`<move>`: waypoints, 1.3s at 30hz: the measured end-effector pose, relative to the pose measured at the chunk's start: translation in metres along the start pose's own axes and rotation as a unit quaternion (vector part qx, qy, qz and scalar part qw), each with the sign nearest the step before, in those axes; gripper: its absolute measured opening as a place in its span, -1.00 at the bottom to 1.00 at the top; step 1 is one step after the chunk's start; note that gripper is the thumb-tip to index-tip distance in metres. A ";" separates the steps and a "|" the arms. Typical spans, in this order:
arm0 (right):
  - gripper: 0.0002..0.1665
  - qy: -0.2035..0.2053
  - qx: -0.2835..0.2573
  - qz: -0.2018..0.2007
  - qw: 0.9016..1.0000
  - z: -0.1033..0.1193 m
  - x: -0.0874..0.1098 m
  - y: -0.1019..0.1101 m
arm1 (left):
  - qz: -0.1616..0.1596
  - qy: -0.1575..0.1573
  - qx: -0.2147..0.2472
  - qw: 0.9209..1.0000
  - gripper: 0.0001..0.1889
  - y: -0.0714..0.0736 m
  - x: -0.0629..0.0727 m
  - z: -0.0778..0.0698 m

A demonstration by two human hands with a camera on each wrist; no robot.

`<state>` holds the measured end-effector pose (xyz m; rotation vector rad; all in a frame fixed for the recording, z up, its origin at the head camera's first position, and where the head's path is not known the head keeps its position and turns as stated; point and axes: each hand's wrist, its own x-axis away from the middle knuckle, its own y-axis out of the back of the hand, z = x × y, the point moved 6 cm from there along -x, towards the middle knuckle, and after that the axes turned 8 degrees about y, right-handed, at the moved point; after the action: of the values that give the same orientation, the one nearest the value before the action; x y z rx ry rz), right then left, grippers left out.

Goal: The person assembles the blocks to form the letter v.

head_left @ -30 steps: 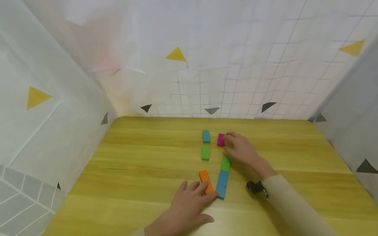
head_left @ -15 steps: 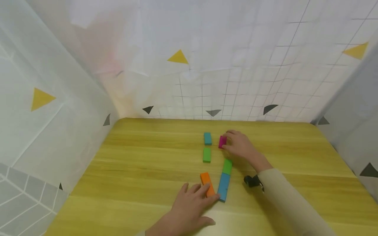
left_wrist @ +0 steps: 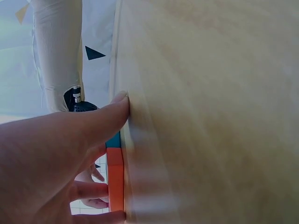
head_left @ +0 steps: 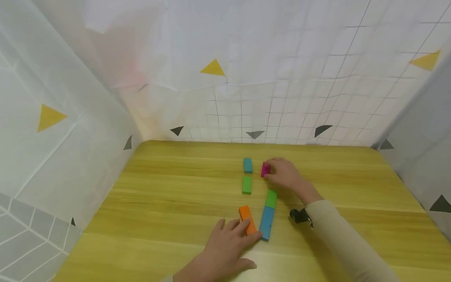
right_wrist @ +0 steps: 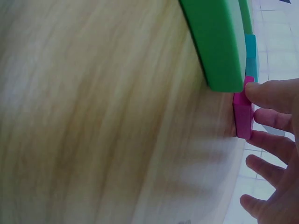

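My right hand (head_left: 286, 174) holds a magenta block (head_left: 265, 169) lying on the table, near its far side. In the right wrist view the thumb is at one end of the magenta block (right_wrist: 243, 116) and fingertips touch its top and other end. My left hand (head_left: 225, 246) lies spread low in the head view. One fingertip rests on an orange block (head_left: 247, 219), and another touches the near end of a blue block (head_left: 267, 223). A green block (head_left: 271, 199) abuts the blue one's far end. The left wrist view shows the orange block (left_wrist: 115, 179) beside the fingers.
Left of the magenta block lie a teal block (head_left: 248, 165) and, nearer, a second green block (head_left: 247, 185), slightly apart. A black device (head_left: 299, 216) sits at the right wrist. White covered walls (head_left: 225, 98) enclose the wooden table (head_left: 169, 188).
The right hand has closed in further over the magenta block, covering more of it. The left hand and the other blocks hold their places; the head view has shifted slightly.
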<state>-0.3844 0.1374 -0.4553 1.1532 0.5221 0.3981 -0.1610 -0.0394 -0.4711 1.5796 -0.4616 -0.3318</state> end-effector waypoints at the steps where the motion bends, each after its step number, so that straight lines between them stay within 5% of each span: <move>1: -0.75 0.004 0.002 -0.003 1.000 0.001 0.000 0.001 | 0.000 0.000 0.000 1.000 -0.21 0.000 0.000 0.000; 39: -0.79 0.018 0.008 0.007 1.000 -0.001 -0.007 0.001 | 0.003 0.007 0.012 1.000 -0.21 0.003 0.001 -0.001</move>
<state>-0.3904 0.1347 -0.4540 1.1675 0.5498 0.4286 -0.1596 -0.0392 -0.4676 1.6018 -0.4607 -0.3123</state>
